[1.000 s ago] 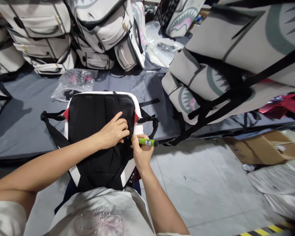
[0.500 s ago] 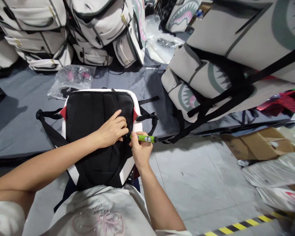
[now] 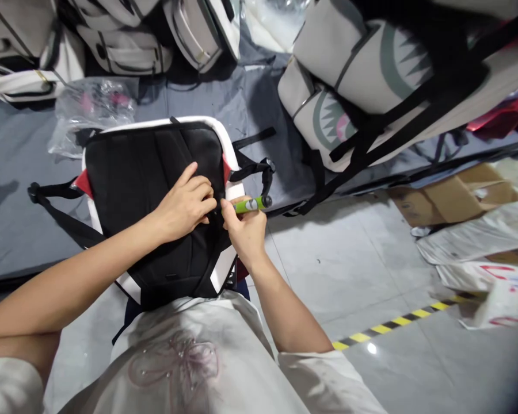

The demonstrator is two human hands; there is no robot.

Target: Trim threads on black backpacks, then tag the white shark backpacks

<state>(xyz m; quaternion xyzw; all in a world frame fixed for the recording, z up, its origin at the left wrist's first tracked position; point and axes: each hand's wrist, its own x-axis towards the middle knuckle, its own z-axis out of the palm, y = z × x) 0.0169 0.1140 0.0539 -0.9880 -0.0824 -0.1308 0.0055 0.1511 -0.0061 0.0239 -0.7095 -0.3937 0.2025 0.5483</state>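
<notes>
A backpack (image 3: 125, 155) with a black padded back, white edges and red corner tabs lies back side up, its lower end against my body. My left hand (image 3: 185, 201) rests on the black panel, index finger stretched forward and the other fingers curled in a pinch; what they pinch is hidden. Close to its right, my right hand (image 3: 246, 230) grips a slim green pen-like tool (image 3: 251, 204) with a grey print and a black end. Its inner tip is covered by my fingers near the panel's right edge, so its kind is unclear.
The table has a grey cloth (image 3: 8, 230). Beyond the backpack are a clear plastic bag (image 3: 90, 109) and stacked pale bags (image 3: 125, 52). Shark-face bags (image 3: 328, 121) with hanging straps lean at the right. A cardboard box (image 3: 453, 192) and striped tape (image 3: 392, 325) are on the floor.
The view has tilted down and shifted, so the backpack and both hands appear higher and slightly left. My hands remain close together, with the green tool still in my right hand.
</notes>
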